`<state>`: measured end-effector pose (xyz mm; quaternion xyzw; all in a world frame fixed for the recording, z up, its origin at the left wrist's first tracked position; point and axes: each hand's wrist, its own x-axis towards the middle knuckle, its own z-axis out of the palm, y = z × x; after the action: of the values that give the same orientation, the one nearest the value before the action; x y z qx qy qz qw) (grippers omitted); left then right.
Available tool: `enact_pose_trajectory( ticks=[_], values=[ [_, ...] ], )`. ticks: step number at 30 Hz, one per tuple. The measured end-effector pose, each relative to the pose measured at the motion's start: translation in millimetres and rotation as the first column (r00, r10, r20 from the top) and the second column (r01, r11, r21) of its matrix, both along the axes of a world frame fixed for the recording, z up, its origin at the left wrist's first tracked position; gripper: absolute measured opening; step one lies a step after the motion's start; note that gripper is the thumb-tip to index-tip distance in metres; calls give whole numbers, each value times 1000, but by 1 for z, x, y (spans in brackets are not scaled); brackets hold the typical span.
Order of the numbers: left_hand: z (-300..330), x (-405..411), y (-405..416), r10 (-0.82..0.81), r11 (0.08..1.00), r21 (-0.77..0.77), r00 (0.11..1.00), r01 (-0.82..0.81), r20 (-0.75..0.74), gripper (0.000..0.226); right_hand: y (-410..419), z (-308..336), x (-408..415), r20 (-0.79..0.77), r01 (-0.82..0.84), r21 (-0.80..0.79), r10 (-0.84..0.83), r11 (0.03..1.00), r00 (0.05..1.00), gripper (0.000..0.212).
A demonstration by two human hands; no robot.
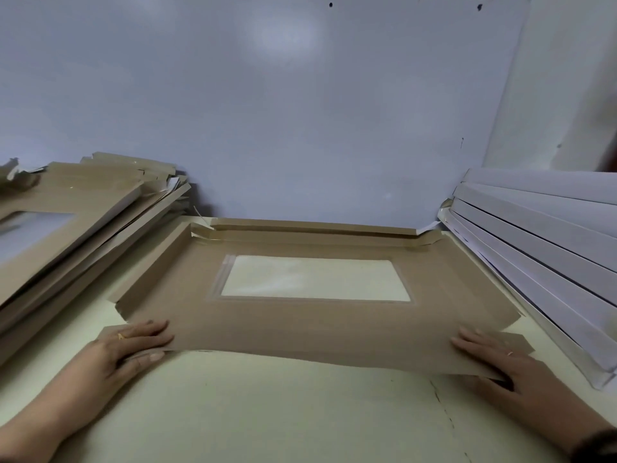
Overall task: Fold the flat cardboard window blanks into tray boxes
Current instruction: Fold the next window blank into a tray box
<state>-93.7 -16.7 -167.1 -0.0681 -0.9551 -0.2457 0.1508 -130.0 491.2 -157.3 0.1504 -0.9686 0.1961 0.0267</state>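
One brown cardboard blank (300,324) lies in the middle of the table (267,412), its long axis running left to right, parallel to the table's near edge and the wall (300,111) behind. Its clear rectangular window (315,278) sits at the centre, long side also left to right. The far flap is folded up along the wall; the near edge is lifted slightly off the table.

Two hands work the near corners — the left hand (133,345) pinches the near-left flap, fingers on top and thumb beneath; the right hand (490,359) lies on the near-right corner, fingers straight.

At the table's left edge is a slanted pile of brown blanks (83,212) — too overlapped to count. Along the right edge leans a stack of white boards (541,248).
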Motion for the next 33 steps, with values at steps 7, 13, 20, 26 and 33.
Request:
enact_pose_trajectory(
  ticks=[7,13,20,26,33],
  values=[
    [-1,8,-15,56,995,-78,996,-62,-75,35,-3,5,3,-227,94,-295,-166,951,960,17],
    [-1,4,-5,194,938,-253,962,-239,-191,44,-18,15,5,-436,270,-15,-249,963,865,35],
    [8,1,23,285,814,-492,951,-308,-124,32,-22,9,-2,-418,326,268,-196,907,887,38],
    [12,0,100,-106,924,-374,993,81,-46,57,-93,5,3,-345,-187,180,240,966,907,51],
    [-9,-17,149,-279,917,-250,947,311,156,53,-136,-14,-4,-65,-417,122,427,901,902,52]
  ],
)
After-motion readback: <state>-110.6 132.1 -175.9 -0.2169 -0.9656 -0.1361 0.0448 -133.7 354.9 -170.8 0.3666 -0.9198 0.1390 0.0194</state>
